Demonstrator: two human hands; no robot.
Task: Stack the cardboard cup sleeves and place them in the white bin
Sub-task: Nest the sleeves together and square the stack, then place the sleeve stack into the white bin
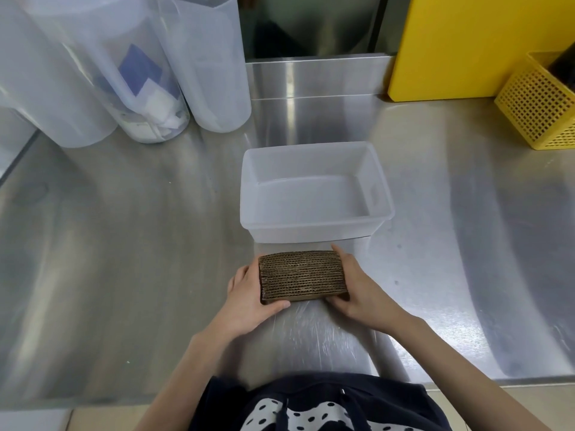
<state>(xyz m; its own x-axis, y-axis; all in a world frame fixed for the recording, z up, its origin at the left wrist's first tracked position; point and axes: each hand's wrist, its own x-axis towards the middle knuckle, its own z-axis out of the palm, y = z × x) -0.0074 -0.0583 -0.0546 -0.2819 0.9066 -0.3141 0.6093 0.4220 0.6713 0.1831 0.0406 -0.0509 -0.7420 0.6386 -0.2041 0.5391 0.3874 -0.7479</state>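
Observation:
A tight stack of brown corrugated cardboard cup sleeves (pixel 303 274) stands on edge on the steel counter, just in front of the white bin (pixel 381 181). My left hand (pixel 249 295) presses against the stack's left end, thumb under its near edge. My right hand (pixel 357 286) grips the right end, fingers along the far side. The translucent white bin holds nothing; its near wall is a short gap beyond the stack.
Three tall translucent plastic containers (pixel 133 66) stand at the back left, one holding blue and white packets. A yellow board (pixel 460 45) leans at the back right beside a yellow perforated basket (pixel 541 107). The steel counter (pixel 124 244) stretches left and right.

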